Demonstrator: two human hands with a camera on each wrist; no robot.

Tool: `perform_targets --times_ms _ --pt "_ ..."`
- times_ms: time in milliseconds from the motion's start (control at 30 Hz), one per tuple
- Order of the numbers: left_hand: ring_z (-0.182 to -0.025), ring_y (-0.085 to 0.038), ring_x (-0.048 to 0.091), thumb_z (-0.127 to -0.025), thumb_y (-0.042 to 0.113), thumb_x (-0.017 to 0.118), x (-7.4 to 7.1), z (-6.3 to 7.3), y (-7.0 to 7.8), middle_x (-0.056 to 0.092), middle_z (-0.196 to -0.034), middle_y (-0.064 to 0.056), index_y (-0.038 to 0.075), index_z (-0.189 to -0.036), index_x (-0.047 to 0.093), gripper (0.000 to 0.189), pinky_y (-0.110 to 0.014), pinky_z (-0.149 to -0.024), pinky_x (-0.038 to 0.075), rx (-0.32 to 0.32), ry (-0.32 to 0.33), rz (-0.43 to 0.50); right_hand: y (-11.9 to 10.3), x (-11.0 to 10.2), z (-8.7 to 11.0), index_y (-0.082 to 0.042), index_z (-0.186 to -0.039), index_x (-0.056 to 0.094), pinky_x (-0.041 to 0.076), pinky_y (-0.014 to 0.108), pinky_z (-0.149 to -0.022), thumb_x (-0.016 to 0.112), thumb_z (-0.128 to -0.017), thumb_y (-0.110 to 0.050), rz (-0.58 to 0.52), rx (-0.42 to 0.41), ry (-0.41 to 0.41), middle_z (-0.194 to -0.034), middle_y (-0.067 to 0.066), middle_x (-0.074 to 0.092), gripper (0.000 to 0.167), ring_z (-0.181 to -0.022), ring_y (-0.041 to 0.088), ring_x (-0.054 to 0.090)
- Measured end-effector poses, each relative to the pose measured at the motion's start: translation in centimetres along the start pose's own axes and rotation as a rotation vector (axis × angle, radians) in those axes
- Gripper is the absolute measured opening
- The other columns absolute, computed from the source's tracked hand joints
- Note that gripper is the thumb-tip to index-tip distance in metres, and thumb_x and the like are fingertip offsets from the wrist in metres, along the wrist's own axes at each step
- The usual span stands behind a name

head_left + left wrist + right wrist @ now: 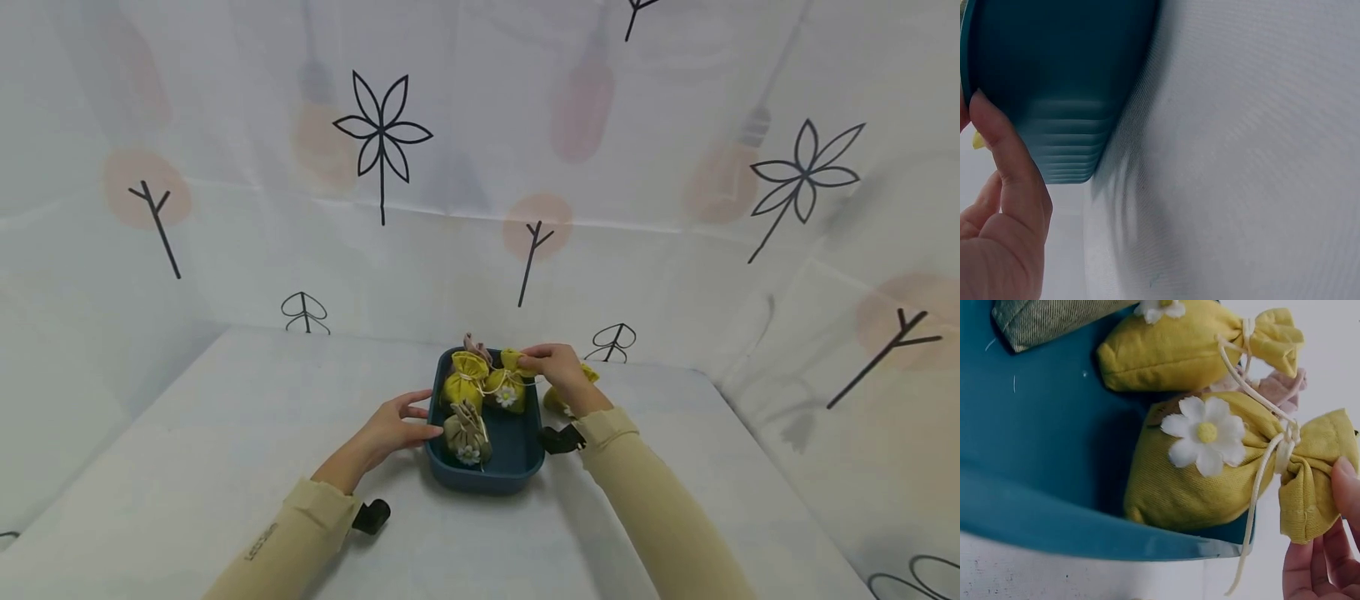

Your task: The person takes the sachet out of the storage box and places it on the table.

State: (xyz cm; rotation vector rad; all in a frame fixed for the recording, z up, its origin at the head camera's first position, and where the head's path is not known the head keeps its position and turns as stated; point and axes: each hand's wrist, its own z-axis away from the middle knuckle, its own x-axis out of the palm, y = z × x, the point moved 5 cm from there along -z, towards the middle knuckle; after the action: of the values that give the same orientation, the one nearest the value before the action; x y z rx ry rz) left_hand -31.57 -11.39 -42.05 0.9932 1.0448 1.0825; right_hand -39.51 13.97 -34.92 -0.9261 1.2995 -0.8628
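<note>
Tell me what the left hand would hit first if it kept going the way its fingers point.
The left hand points right at the blue tray and already touches its near side wall, so the tray comes first. Past the wall, likely the beige pouch, though depth is unclear.

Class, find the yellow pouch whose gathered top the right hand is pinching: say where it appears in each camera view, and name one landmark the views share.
Head: the yellow pouch sits at the tray's far right corner, below the right hand.
Left wrist: not in view; only the left hand against the tray's outer wall.
Right wrist: centre right, white daisy facing the camera, top pinched at the right edge.
Shared landmark: the blue tray.
</note>
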Motion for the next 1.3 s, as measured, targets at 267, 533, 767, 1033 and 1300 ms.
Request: perform_targets --times_ms 267,533,767,1033,1300 --pt "-0.090 -0.020 0.061 -0.075 0.016 0.079 0.1 0.0 0.0 0.051 -0.123 -0.017 0.016 -0.138 0.045 0.072 -0.034 -0.078 0.053 0.003 0.004 0.003 -0.6 -0.7 0.8 0.003 -0.111 0.064 0.037 0.045 -0.099 0.062 -0.091 -0.013 -0.024 -0.015 0.062 -0.112 0.018 0.059 0.026 -0.105 0.029 0.053" --pt "-0.089 -0.020 0.061 -0.077 0.013 0.078 0.2 0.2 -0.1 0.050 -0.123 -0.018 0.015 -0.139 0.044 0.070 -0.034 -0.079 0.053 0.002 -0.003 0.009 -1.7 -1.3 2.6 0.004 -0.112 0.061 0.038 0.042 -0.097 0.059 -0.093 -0.014 -0.083 -0.073 0.081 -0.107 0.015 0.060 0.026 -0.098 0.026 0.055" --pt "-0.088 -0.019 0.061 -0.076 0.012 0.078 0.2 0.3 0.2 0.051 -0.122 -0.018 0.015 -0.139 0.045 0.071 -0.033 -0.077 0.053 0.020 0.004 0.015 -2.7 -1.7 3.9 0.002 -0.113 0.061 0.043 0.038 -0.092 0.059 -0.093 -0.016 -0.084 -0.108 0.096 -0.107 0.015 0.060 0.027 -0.097 0.025 0.056" --pt "-0.087 -0.019 0.061 -0.075 0.013 0.079 0.0 0.2 0.1 0.052 -0.121 -0.017 0.015 -0.138 0.045 0.072 -0.033 -0.077 0.053 0.023 0.002 0.023 -3.4 -2.4 5.7 0.000 -0.114 0.061 0.043 0.038 -0.093 0.058 -0.094 -0.019 -0.067 -0.133 0.089 -0.109 0.013 0.060 0.027 -0.099 0.024 0.057" --pt "-0.089 -0.019 0.061 -0.075 0.014 0.079 0.1 0.2 0.2 0.051 -0.122 -0.017 0.015 -0.138 0.045 0.072 -0.034 -0.077 0.053 0.022 -0.003 0.018 -3.2 -3.7 7.3 0.002 -0.114 0.060 0.050 0.030 -0.084 0.059 -0.093 -0.017 -0.078 -0.190 0.100 -0.109 0.014 0.059 0.028 -0.096 0.022 0.058"
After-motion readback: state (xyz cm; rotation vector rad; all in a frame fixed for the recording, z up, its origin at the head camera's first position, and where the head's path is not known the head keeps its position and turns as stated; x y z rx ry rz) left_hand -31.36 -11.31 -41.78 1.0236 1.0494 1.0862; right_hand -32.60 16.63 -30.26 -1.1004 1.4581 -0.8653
